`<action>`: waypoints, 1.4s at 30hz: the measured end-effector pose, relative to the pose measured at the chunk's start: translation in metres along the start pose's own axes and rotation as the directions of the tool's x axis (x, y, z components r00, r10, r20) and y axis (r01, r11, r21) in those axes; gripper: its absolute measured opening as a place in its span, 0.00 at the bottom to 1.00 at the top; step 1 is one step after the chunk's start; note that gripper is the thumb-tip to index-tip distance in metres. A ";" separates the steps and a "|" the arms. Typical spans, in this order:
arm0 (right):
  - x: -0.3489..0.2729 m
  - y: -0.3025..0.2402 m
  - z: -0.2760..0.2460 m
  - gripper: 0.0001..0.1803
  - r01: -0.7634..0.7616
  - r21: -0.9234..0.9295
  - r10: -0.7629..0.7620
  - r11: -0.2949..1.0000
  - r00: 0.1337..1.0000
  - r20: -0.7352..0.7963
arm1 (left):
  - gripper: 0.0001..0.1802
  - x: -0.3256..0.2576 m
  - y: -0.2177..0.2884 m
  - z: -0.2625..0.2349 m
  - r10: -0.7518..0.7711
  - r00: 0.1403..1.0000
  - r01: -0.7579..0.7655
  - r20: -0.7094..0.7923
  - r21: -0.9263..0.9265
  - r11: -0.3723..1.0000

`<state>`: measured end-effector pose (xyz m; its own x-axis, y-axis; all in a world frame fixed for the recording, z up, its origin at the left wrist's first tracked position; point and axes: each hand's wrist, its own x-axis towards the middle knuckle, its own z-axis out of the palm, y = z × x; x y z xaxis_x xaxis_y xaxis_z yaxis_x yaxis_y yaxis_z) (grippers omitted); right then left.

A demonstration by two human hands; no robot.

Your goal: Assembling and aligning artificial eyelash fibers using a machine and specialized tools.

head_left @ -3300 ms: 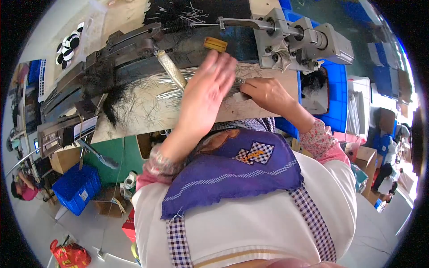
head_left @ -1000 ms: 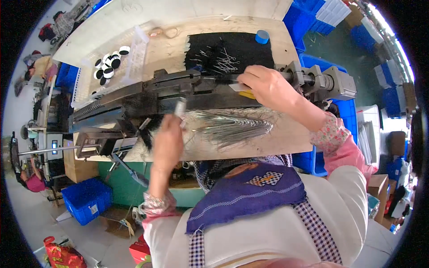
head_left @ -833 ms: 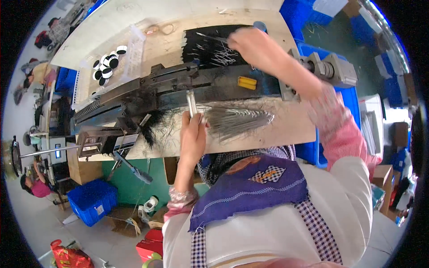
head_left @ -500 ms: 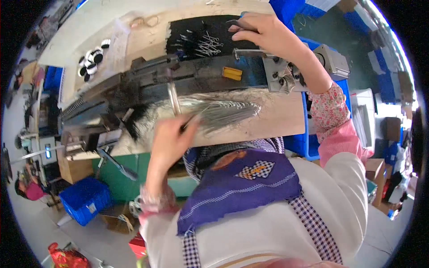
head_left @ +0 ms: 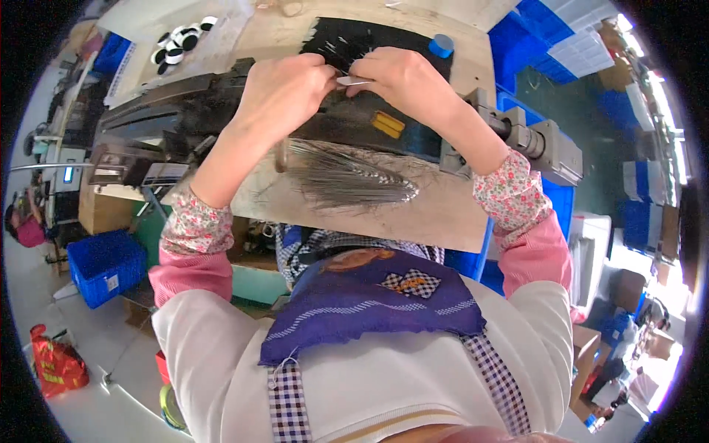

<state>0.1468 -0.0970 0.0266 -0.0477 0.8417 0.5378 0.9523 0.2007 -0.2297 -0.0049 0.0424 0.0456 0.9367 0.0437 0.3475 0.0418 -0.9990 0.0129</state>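
Over the dark metal machine bed (head_left: 332,122), my two hands meet in front of the black mat (head_left: 413,44). My right hand (head_left: 406,81) is closed on a small flat light-grey piece (head_left: 356,80), which points toward the other hand. With its fingers pinched at that piece's tip, my left hand (head_left: 284,92) grips something too small to make out. Thin metal wires (head_left: 347,48) lie on the mat, partly behind my fingers. Below my wrists a large bundle of straight metal wires (head_left: 351,177) rests on the wooden bench.
A yellow block (head_left: 388,124) sits on the machine bed. A blue round cap (head_left: 441,46) stands on the mat. Black-and-white round pieces (head_left: 177,44) lie at the back left. Blue bins (head_left: 563,199) stand beyond the bench's right edge, near a grey cylindrical machine part (head_left: 546,144).
My left hand has risen from the wire bundle to the mat's front edge. The right hand has moved left and nearer to meet it. The blue cap now shows on the mat.
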 end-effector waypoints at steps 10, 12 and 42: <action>0.032 -0.006 0.036 0.11 -0.206 0.293 0.223 0.934 0.974 -0.028 | 0.26 -0.084 0.058 0.048 -0.436 0.687 0.227 0.581 -0.742 -0.631; 0.036 -0.011 0.032 0.10 -0.311 0.253 0.305 0.916 0.950 0.063 | 0.24 -0.092 0.024 0.047 -0.103 0.812 -0.185 0.575 0.086 -0.979; -0.061 -0.069 0.022 0.10 -0.325 -0.098 0.327 0.940 0.945 0.005 | 0.28 -0.186 -0.052 0.074 -0.861 0.260 0.401 0.438 -0.860 -0.316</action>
<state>0.0777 -0.1511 -0.0083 0.2652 0.8634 0.4291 0.9408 -0.1343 -0.3112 -0.1555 0.0868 -0.0893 0.3593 0.8725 -0.3311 0.0629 0.3314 0.9414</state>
